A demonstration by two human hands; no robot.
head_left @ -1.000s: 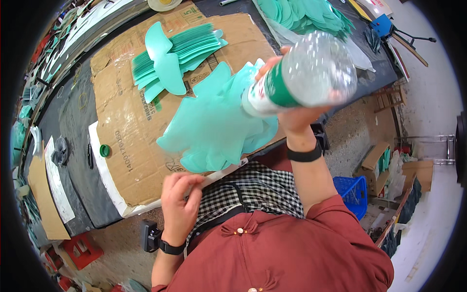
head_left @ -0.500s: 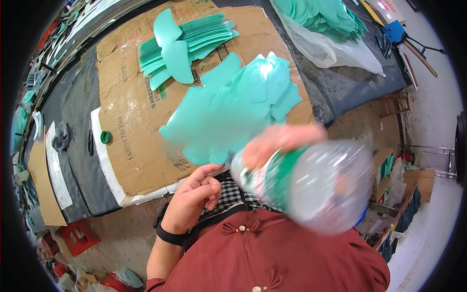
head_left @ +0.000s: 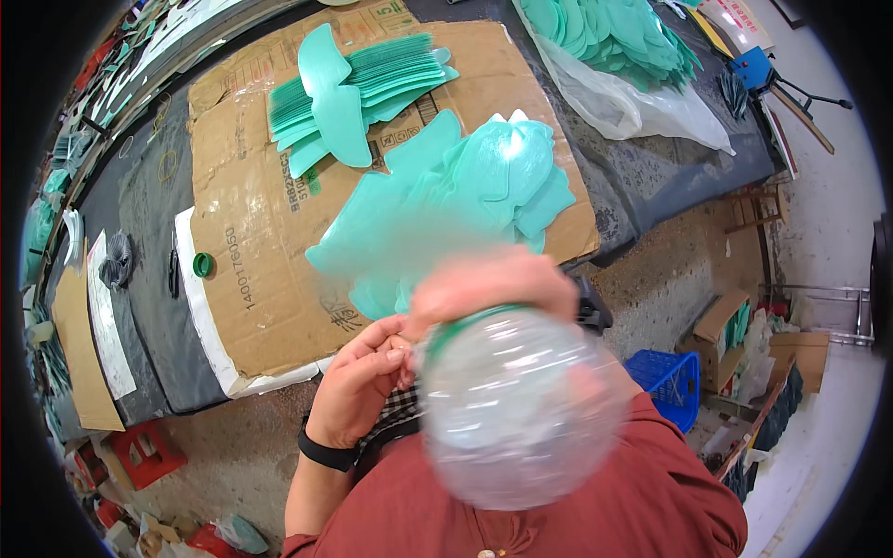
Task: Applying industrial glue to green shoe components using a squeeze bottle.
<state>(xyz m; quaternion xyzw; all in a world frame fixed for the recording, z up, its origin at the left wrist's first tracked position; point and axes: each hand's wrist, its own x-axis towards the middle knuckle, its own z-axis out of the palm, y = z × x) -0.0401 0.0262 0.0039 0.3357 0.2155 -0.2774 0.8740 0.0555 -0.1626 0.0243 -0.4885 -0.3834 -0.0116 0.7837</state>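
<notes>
My right hand is wrapped around the neck end of a clear plastic bottle with a green label band. The bottle is tipped up close to the camera, blurred, and its round bottom hides much of my chest. My left hand floats just off the table's near edge, its curled fingers bunched together with nothing visible in them. A small green bottle cap lies on the cardboard sheet to the left. A loose pile of teal cut-out sheets lies on the cardboard beyond my hands.
A second fanned stack of teal cut-outs sits at the cardboard's far side. More lie on clear plastic at the far right. A blue crate and cardboard boxes stand on the floor to the right.
The bottle has swung from above the table in toward the camera and now fills the lower middle. My left hand has lifted off the table edge and curled up.
</notes>
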